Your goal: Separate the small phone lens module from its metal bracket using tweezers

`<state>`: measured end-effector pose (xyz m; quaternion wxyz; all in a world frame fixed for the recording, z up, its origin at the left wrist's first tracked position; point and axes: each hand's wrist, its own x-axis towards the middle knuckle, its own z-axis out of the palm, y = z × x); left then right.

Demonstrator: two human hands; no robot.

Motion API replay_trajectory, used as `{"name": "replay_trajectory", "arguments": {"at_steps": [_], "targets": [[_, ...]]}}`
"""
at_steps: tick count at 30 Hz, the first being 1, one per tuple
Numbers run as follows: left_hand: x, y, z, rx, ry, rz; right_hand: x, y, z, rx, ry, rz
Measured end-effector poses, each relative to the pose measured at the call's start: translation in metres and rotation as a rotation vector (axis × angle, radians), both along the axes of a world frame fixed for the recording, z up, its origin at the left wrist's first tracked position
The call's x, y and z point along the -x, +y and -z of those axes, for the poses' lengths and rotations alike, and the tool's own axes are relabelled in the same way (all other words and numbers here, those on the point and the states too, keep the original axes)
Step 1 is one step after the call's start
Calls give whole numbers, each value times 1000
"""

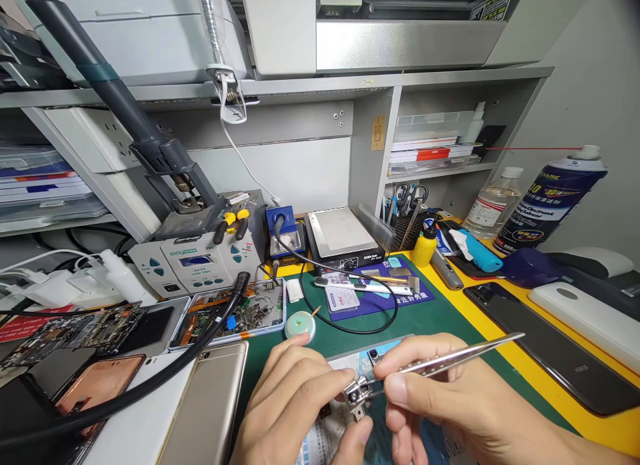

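Near the bottom centre, my left hand (295,405) is closed around a small metal part (357,395), pinched between thumb and fingers. My right hand (430,398) grips silver tweezers (460,358) between thumb and index finger. The tweezers' tips touch or lie very close to the metal part, and their other end points up to the right. Beneath both hands lies a bluish, partly printed sheet or device (390,348), mostly covered by them. A round tin (300,326) stands just beyond my left fingertips.
A tray of small parts (280,305) and a hot-air station (195,265) stand left, with a thick black hose (165,392) crossing phones. A cable loops over the green mat (450,325). A black phone (550,345), spray can (550,198) and bottle (493,202) are right.
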<state>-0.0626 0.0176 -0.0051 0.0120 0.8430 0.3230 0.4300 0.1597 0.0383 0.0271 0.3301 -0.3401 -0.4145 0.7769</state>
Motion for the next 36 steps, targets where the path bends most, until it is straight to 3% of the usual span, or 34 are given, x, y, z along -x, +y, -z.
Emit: {"name": "replay_trajectory", "arguments": {"at_steps": [36], "targets": [[2, -2, -4, -12, 7, -36, 0, 0, 0, 28, 4, 1]]}}
